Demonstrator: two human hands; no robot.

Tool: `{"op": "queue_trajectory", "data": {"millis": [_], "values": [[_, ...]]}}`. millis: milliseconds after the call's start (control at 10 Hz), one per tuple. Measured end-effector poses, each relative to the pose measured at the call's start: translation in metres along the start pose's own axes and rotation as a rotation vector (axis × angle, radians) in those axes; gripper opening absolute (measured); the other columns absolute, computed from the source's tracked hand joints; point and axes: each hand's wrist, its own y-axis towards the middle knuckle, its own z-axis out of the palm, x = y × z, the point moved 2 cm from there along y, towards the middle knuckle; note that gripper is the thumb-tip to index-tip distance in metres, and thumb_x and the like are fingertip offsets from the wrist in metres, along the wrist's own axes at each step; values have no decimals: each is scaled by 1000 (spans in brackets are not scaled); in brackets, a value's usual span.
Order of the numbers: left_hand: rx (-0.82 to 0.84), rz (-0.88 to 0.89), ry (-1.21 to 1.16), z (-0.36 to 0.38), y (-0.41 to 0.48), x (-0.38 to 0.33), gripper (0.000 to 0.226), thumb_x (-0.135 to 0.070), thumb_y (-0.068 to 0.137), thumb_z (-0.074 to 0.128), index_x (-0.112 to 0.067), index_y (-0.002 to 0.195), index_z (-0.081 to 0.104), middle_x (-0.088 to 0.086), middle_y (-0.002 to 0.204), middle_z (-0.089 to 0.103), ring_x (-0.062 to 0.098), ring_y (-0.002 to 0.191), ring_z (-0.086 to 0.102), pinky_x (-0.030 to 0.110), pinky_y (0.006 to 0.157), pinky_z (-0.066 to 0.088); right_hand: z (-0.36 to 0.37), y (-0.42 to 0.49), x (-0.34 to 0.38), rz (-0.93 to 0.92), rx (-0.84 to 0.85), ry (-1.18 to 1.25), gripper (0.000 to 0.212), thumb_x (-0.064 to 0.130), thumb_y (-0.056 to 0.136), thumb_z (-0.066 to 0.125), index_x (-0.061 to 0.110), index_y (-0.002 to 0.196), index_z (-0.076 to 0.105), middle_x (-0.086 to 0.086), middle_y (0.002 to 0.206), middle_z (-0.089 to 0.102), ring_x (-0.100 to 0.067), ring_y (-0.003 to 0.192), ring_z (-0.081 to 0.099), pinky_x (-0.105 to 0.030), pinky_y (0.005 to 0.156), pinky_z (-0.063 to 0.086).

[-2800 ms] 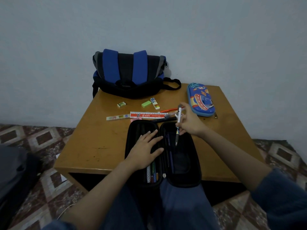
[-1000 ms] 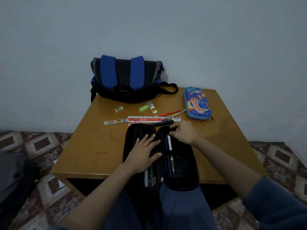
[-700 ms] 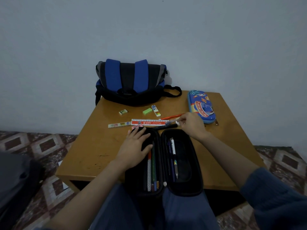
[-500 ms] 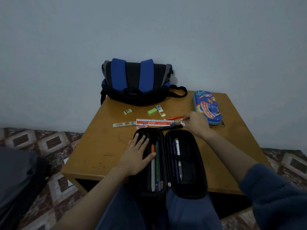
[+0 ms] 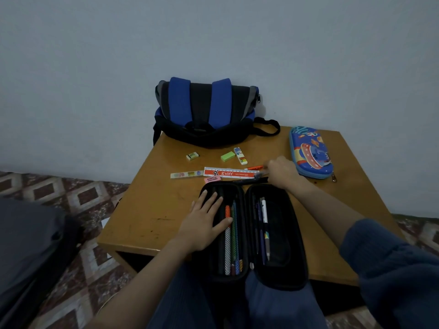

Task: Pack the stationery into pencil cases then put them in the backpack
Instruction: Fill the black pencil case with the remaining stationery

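packing step is under way: the black pencil case (image 5: 285,233) is lying open at lower centre of the frame, overhanging the near edge of the tabletop (image 5: 152,210), w/ pens sitting in both halves. the left hand (image 5: 204,224) is lying flat, fingers straight & spread, pressing down on the left half. the right hand (image 5: 282,172) is reaching to mid-right, just past the case's far end, fingers curling over the loose pens by the red ruler (image 5: 230,173). can't tell if it's pinching one or only touching, too blurred there. an orange pen (image 5: 254,167) & a black pen (image 5: 251,181) are lying right beside it. a pale ruler (image 5: 186,174), pink eraser (image 5: 212,179) & green eraser (image 5: 227,156) are waiting unpacked. the blue pencil case (image 5: 310,153) is sitting zipped at upper right, the backpack (image 5: 205,112) at top centre. next move, imo: pinching one thin pen w/o dragging the ruler, then laying it lengthwise in the right half.
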Motion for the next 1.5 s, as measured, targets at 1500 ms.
{"op": "queue_trajectory", "data": {"millis": [1500], "values": [[-62,-23,12,2,-2,0,131,-91,41,-23,-24,149,9,-8,158,1,9,142,-16,38,116,-5,-21,-18,-25,238,-309,1280,48,5,93,51,10,137,34,-20,100,60,-11,50,61,-15,43,50]]}}
